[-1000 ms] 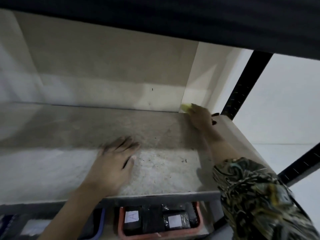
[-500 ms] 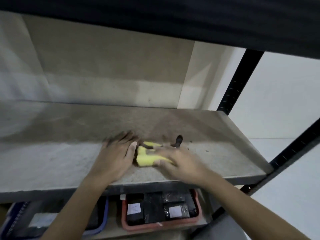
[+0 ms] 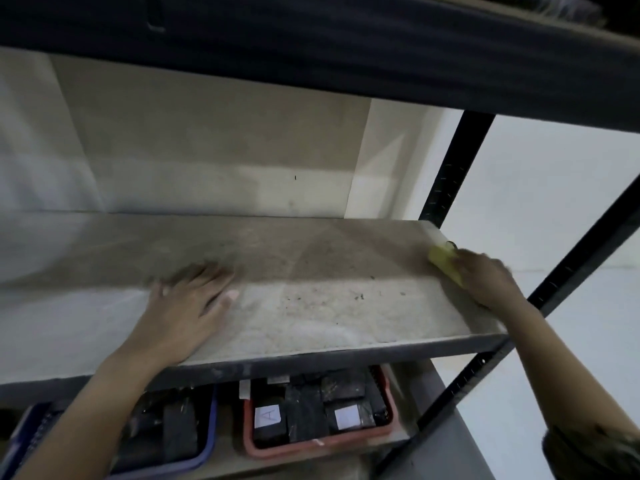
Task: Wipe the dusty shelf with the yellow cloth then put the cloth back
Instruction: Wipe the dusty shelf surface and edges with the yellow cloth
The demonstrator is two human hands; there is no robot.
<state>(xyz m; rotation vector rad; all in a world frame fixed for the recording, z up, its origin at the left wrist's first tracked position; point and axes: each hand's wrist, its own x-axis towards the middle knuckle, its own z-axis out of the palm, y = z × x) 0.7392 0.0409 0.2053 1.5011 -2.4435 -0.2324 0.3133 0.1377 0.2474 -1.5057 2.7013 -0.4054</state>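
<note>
Dusty shelf [image 3: 311, 271], seen from above; left hand [image 3: 187, 306] flat on it, fingers spread, holding nothing. Right hand [image 3: 485, 278] at the shelf's right edge, apparently gripping the yellow cloth [image 3: 445, 263], though blur hides the fingers. Risk: sweeping past the edge, dropping grit onto the red tray [image 3: 311, 448] below.

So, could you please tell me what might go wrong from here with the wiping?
The cloth under the right hand sits at the shelf's right edge, so a further stroke could sweep it off. Dark specks remain mid-shelf and may be missed. Swept dust could fall into the red tray below.
</note>
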